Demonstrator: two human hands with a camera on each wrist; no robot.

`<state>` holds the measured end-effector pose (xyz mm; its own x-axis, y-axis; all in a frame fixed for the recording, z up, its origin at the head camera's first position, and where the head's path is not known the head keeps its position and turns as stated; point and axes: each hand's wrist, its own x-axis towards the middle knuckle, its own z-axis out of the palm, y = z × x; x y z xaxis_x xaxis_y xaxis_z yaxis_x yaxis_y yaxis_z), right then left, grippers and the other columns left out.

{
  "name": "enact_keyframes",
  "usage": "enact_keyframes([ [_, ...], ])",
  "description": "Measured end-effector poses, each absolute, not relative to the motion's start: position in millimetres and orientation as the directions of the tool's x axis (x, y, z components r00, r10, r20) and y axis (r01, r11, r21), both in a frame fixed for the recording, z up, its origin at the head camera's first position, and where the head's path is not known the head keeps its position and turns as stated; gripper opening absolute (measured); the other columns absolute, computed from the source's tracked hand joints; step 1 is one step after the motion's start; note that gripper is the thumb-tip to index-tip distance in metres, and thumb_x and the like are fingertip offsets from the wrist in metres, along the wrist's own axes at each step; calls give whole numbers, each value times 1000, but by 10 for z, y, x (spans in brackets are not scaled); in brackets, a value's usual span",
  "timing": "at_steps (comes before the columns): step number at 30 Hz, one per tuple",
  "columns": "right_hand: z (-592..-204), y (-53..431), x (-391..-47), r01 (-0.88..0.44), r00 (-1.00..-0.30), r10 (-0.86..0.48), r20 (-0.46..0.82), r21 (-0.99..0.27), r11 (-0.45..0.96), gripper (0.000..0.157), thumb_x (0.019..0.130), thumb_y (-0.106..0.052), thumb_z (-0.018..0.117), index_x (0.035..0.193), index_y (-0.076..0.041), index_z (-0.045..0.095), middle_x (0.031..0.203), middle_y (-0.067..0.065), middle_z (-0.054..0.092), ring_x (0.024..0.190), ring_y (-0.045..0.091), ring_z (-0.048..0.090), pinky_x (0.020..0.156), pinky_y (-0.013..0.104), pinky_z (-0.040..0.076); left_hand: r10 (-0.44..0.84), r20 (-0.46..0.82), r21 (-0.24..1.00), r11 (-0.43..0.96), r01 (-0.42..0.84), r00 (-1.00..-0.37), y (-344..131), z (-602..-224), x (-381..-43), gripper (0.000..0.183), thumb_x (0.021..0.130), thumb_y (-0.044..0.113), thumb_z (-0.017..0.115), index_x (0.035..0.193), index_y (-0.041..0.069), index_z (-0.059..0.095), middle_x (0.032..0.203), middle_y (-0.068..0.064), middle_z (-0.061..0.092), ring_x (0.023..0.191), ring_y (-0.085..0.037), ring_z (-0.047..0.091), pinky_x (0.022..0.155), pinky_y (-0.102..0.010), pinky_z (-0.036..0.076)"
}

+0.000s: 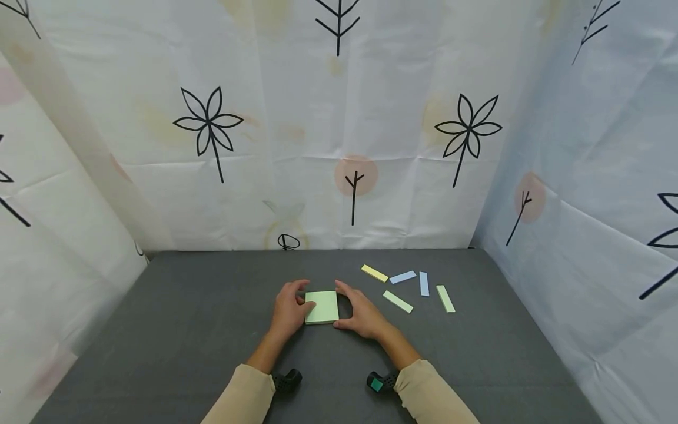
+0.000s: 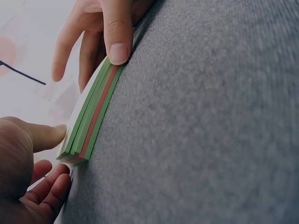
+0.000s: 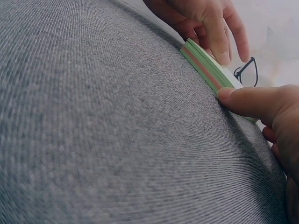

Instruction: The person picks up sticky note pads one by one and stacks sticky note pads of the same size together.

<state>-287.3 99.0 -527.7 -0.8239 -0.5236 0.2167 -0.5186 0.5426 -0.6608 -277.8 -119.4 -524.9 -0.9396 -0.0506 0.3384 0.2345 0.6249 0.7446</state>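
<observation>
Pinching the green pad (image 1: 323, 308) from both sides: your left hand (image 1: 288, 308) has its thumb over the left edge, fingers curled; your right hand (image 1: 364, 313) clamps thumb and fingers at the right corners. It's on the grey table (image 1: 185, 330), left of five paper strips (image 1: 403, 277).

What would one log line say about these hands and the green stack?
left hand: thumb on left edge of green stack | right hand: thumb on near side | five colored strips: right of stack
</observation>
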Motion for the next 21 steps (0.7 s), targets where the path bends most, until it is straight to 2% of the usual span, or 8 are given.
enact_keyframes([
  [6,-5279,988,-2882,-529,-817,-531,224,-658,536,91,80,-22,82,153,-8,29,142,7,50,132,30,41,103,50,36,-13,322,728,643,239,-947,-1276,-5281,-2718,42,79,10,80,119,8,67,107,-9,61,85,-22,59,73,-43,50],
  [11,-5275,986,-2880,-529,-818,-529,226,-658,537,91,79,-21,83,152,-7,29,142,7,51,132,30,41,103,50,36,52,311,682,683,260,-949,-1342,-5293,-2648,40,80,15,81,118,10,69,113,-10,64,97,-28,59,82,-48,47],
  [16,-5266,981,-2878,-530,-817,-530,227,-657,536,92,79,-21,83,152,-7,29,142,8,51,131,30,42,102,50,37,74,273,690,680,249,-959,-1366,-5271,-2575,39,82,19,79,119,10,69,119,-12,64,110,-34,55,93,-53,42],
  [21,-5268,981,-2880,-526,-819,-529,222,-656,541,91,79,-21,82,152,-7,29,142,8,50,131,30,42,102,51,37,54,238,693,690,209,-970,-1335,-5261,-2542,40,83,21,78,121,11,69,121,-12,64,112,-34,53,95,-53,41],
])
